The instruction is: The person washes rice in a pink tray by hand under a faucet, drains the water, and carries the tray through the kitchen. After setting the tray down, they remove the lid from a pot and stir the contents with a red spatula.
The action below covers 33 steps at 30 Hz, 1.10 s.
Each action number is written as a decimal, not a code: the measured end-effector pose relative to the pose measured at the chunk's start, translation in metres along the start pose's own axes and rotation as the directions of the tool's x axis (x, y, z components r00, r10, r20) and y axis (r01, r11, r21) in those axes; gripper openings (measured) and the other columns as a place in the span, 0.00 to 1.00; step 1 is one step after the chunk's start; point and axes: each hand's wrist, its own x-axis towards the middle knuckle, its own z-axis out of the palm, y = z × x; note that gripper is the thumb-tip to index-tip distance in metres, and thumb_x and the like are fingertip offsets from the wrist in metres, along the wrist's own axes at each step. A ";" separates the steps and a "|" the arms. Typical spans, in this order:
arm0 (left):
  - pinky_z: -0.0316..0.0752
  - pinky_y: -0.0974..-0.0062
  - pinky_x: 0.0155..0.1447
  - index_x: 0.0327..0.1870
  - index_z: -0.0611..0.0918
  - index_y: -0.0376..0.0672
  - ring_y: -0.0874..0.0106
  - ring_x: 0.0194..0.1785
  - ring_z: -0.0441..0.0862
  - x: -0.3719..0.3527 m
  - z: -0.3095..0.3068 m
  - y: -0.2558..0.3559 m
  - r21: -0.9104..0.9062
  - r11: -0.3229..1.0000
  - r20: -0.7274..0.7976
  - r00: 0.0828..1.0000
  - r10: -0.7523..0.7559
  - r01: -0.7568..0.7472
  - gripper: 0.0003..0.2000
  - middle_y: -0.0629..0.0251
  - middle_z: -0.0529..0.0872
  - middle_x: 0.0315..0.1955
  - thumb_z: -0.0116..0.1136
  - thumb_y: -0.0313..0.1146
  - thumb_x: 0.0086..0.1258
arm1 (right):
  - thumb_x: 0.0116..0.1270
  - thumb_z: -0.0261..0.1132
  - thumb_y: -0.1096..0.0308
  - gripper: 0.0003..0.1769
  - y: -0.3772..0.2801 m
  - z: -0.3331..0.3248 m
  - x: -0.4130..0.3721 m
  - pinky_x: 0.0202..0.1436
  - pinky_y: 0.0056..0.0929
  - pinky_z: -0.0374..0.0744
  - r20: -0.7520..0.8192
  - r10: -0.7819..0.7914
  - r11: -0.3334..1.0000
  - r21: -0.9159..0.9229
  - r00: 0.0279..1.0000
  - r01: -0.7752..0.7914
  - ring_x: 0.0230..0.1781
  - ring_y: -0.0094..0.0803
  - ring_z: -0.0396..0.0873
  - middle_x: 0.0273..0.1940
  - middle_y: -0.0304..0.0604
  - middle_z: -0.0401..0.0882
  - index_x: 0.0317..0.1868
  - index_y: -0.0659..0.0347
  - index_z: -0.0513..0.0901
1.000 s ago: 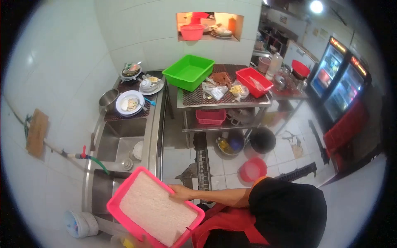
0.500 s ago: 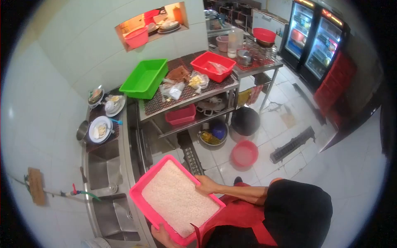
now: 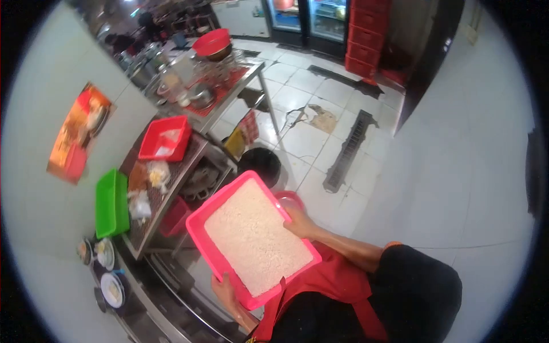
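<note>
A pink rectangular tub (image 3: 201,233) filled with pale, grain-like material (image 3: 257,234) is held in front of my body. My left hand (image 3: 225,290) grips its lower left rim, fingers wrapped at the edge. On the opposite long side, my right hand (image 3: 298,223) is closed on the rim. The tub is turned diagonally, and its contents reach close to the near end.
Left of the tub is a steel table with a green tub (image 3: 112,204), a red tub (image 3: 166,139) and plastic bags. A black bin (image 3: 259,164) and a partly hidden pink basin (image 3: 290,199) stand on the floor. Red crates (image 3: 365,37) are stacked near the fridges.
The view has swung to the right, so the table and sink counter sit further left. Both hands still hold the pink tub, which has moved slightly up and right in view.
</note>
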 end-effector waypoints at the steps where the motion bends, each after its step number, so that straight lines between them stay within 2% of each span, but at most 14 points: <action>1: 0.75 0.72 0.52 0.51 0.82 0.33 0.72 0.44 0.80 0.021 0.019 0.001 0.004 1.000 0.027 1.000 0.005 -0.005 0.10 0.63 0.87 0.41 0.57 0.21 0.70 | 0.61 0.61 0.72 0.18 -0.011 -0.025 -0.001 0.52 0.46 0.78 -0.073 0.014 1.000 0.002 0.997 -0.014 0.48 0.56 0.82 0.44 0.62 0.83 0.52 0.67 0.79; 2: 0.75 0.72 0.52 0.51 0.82 0.33 0.72 0.44 0.81 0.042 0.037 -0.004 0.015 0.998 0.113 0.992 0.056 -0.059 0.10 0.62 0.87 0.42 0.57 0.22 0.71 | 0.61 0.61 0.72 0.18 -0.018 -0.045 -0.001 0.52 0.46 0.78 -0.096 0.026 1.000 -0.003 0.995 -0.026 0.48 0.56 0.82 0.44 0.62 0.83 0.52 0.67 0.79; 5: 0.76 0.72 0.52 0.51 0.82 0.33 0.73 0.45 0.81 0.075 0.102 0.021 -0.002 0.992 0.289 0.950 0.123 -0.127 0.10 0.62 0.87 0.42 0.58 0.23 0.71 | 0.62 0.60 0.72 0.18 -0.006 -0.089 0.004 0.48 0.43 0.79 -0.210 0.344 0.936 0.003 0.915 -0.351 0.42 0.52 0.83 0.41 0.62 0.82 0.53 0.68 0.79; 7: 0.76 0.73 0.52 0.51 0.82 0.33 0.74 0.44 0.81 0.093 0.150 0.052 -0.037 0.989 0.365 0.919 0.149 -0.145 0.11 0.61 0.88 0.41 0.58 0.24 0.70 | 0.62 0.60 0.72 0.18 0.015 -0.112 0.009 0.48 0.42 0.79 -0.299 0.327 0.940 0.006 0.897 -0.341 0.42 0.51 0.83 0.41 0.61 0.82 0.53 0.68 0.79; 9: 0.75 0.74 0.50 0.49 0.82 0.33 0.76 0.43 0.81 0.102 0.191 0.082 0.171 0.952 0.435 0.886 0.160 -0.255 0.10 0.61 0.88 0.40 0.59 0.25 0.70 | 0.62 0.60 0.74 0.17 0.022 -0.135 0.016 0.47 0.41 0.79 -0.395 0.354 0.930 0.058 0.848 -0.362 0.42 0.48 0.83 0.41 0.58 0.83 0.53 0.67 0.79; 14: 0.76 0.68 0.43 0.43 0.83 0.34 0.72 0.36 0.82 0.147 0.309 0.106 0.109 0.977 0.517 0.850 0.101 -0.182 0.08 0.61 0.87 0.32 0.59 0.28 0.67 | 0.64 0.60 0.73 0.13 0.072 -0.189 0.051 0.38 0.36 0.79 -0.515 0.253 0.967 0.098 0.819 -0.237 0.33 0.34 0.80 0.32 0.44 0.79 0.48 0.67 0.78; 16: 0.76 0.66 0.42 0.41 0.83 0.36 0.66 0.33 0.83 0.163 0.356 0.117 0.318 0.899 0.509 0.854 0.106 -0.301 0.09 0.54 0.86 0.28 0.61 0.31 0.65 | 0.64 0.60 0.74 0.12 0.099 -0.215 0.073 0.35 0.35 0.79 -0.551 0.185 0.981 0.061 0.814 -0.181 0.31 0.30 0.79 0.31 0.41 0.78 0.47 0.67 0.78; 17: 0.78 0.63 0.43 0.40 0.84 0.37 0.58 0.36 0.87 0.173 0.379 0.123 0.340 0.893 0.532 0.843 0.075 -0.294 0.11 0.47 0.86 0.30 0.62 0.35 0.63 | 0.64 0.59 0.74 0.10 0.114 -0.231 0.087 0.33 0.33 0.78 -0.512 0.345 0.936 0.131 0.787 -0.326 0.29 0.29 0.78 0.31 0.40 0.78 0.46 0.66 0.78; 18: 0.78 0.63 0.43 0.40 0.84 0.37 0.58 0.36 0.87 0.180 0.401 0.130 0.332 0.902 0.518 0.852 0.071 -0.277 0.11 0.47 0.86 0.30 0.62 0.35 0.63 | 0.65 0.59 0.75 0.08 0.127 -0.247 0.101 0.31 0.32 0.77 -0.462 0.499 0.863 0.190 0.733 -0.468 0.28 0.27 0.77 0.31 0.39 0.77 0.44 0.65 0.78; 22: 0.80 0.58 0.47 0.42 0.85 0.39 0.50 0.44 0.88 0.200 0.494 0.195 0.440 0.864 0.498 0.867 -0.010 -0.243 0.13 0.47 0.89 0.35 0.63 0.38 0.62 | 0.65 0.58 0.76 0.07 0.147 -0.318 0.172 0.30 0.28 0.77 -0.481 0.430 0.895 0.116 0.764 -0.430 0.27 0.24 0.76 0.30 0.38 0.77 0.43 0.62 0.78; 24: 0.80 0.59 0.48 0.45 0.86 0.40 0.51 0.44 0.88 0.222 0.540 0.211 0.359 0.863 0.565 0.819 0.102 -0.356 0.14 0.47 0.89 0.35 0.63 0.38 0.62 | 0.64 0.61 0.74 0.07 0.148 -0.352 0.208 0.30 0.34 0.77 -0.505 0.524 0.852 0.313 0.686 -0.420 0.26 0.31 0.79 0.30 0.43 0.79 0.42 0.65 0.79; 26: 0.80 0.60 0.49 0.47 0.87 0.42 0.52 0.44 0.89 0.236 0.584 0.240 0.397 0.833 0.577 0.811 0.102 -0.387 0.16 0.47 0.89 0.35 0.64 0.40 0.62 | 0.62 0.60 0.75 0.08 0.147 -0.388 0.235 0.31 0.34 0.78 -0.499 0.521 0.850 0.379 0.693 -0.367 0.27 0.30 0.79 0.31 0.43 0.79 0.42 0.65 0.80; 28: 0.79 0.59 0.48 0.44 0.86 0.42 0.53 0.41 0.88 0.244 0.630 0.277 0.363 0.849 0.652 0.756 0.063 -0.384 0.16 0.49 0.89 0.34 0.65 0.43 0.62 | 0.63 0.58 0.75 0.09 0.164 -0.430 0.264 0.37 0.29 0.78 -0.573 0.408 0.911 0.206 0.711 -0.357 0.32 0.26 0.77 0.33 0.37 0.79 0.43 0.66 0.80; 33: 0.78 0.57 0.43 0.40 0.85 0.41 0.54 0.36 0.87 0.271 0.749 0.304 0.299 0.846 0.686 0.716 0.131 -0.441 0.15 0.51 0.87 0.29 0.65 0.44 0.62 | 0.61 0.58 0.75 0.12 0.181 -0.518 0.337 0.39 0.30 0.78 -0.614 0.353 0.934 0.183 0.706 -0.308 0.33 0.27 0.78 0.35 0.40 0.81 0.44 0.68 0.81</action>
